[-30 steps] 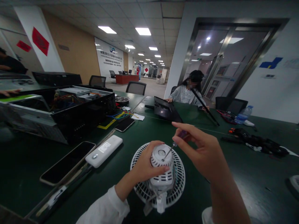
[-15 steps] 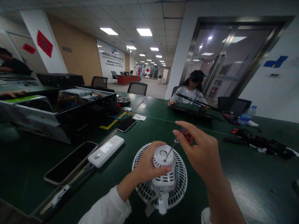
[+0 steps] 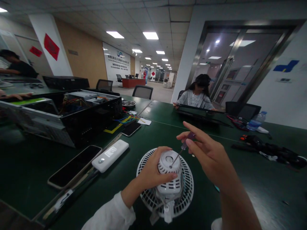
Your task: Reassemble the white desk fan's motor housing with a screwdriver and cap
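A small white fan (image 3: pixel 169 187) lies grille-down on the dark green table, its motor housing facing up. My left hand (image 3: pixel 152 169) wraps around the side of that housing, thumb across the front. In my right hand (image 3: pixel 206 150) is a screwdriver (image 3: pixel 190 138) with a purple translucent handle, held between thumb and fingers with the index finger stretched out. Its thin shaft slants down to the left, and the tip meets a screw hole on the housing's top. Whether a screw sits in the hole is too small to tell.
Left of the fan lie a white power bank-like device (image 3: pixel 110 156), a phone (image 3: pixel 74 166) and a second phone (image 3: pixel 131 128). An opened computer case (image 3: pixel 93 119) stands beyond. A person (image 3: pixel 197 94) sits opposite at a dark flat panel (image 3: pixel 199 115). A water bottle (image 3: pixel 257 121) stands right.
My right hand has shifted its fingers on the screwdriver, showing more of the handle. The left hand keeps its hold on the fan. Across the table, the person's dark panel has changed position.
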The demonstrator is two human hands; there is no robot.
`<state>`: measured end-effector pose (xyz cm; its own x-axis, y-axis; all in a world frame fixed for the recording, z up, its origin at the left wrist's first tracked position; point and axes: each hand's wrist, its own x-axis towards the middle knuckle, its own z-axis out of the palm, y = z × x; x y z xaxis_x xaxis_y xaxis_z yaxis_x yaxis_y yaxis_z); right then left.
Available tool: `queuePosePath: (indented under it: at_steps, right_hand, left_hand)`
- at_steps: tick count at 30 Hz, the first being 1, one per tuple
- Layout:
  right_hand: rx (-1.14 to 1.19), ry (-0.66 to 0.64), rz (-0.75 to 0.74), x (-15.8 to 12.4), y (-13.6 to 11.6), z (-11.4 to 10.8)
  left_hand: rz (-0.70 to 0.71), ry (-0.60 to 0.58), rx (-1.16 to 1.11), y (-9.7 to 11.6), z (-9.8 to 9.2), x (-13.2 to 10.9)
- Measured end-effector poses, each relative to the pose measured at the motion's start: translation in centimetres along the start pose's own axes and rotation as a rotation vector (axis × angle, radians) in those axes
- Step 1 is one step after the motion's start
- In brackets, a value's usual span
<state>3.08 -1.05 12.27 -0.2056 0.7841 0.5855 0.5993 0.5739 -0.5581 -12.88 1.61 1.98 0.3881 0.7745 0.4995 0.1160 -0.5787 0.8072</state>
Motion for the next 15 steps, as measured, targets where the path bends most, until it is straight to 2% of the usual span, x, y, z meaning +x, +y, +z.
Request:
queuePosePath:
  at_steps: [2,5,7,9,12,15]
  right_hand:
    - [-0.050,0.041,-0.054,0.03,0.13,0.11]
    - [-0.344,0.175,-0.188,0.19,0.25,0.35]
    - [-0.469,0.183,-0.218,0.20,0.21,0.26]
    - [-0.433,0.126,-0.206,0.08,0.06,-0.07]
    - [-0.237,0.043,-0.155,-0.11,-0.15,-0.48]
    - [-0.258,0.149,-0.139,0.01,-0.17,-0.23]
  left_hand:
    - [-0.004,0.000,-0.004,-0.03,0.07,-0.02]
    - [-0.002,0.012,-0.008,-0.12,0.15,0.00]
    - [0.001,0.017,-0.010,-0.15,0.14,0.02]
    - [-0.002,0.011,-0.013,-0.11,0.11,0.04]
    - [-0.007,0.003,-0.006,-0.04,0.07,0.03]
    - [-0.007,0.011,0.009,-0.07,0.09,0.01]
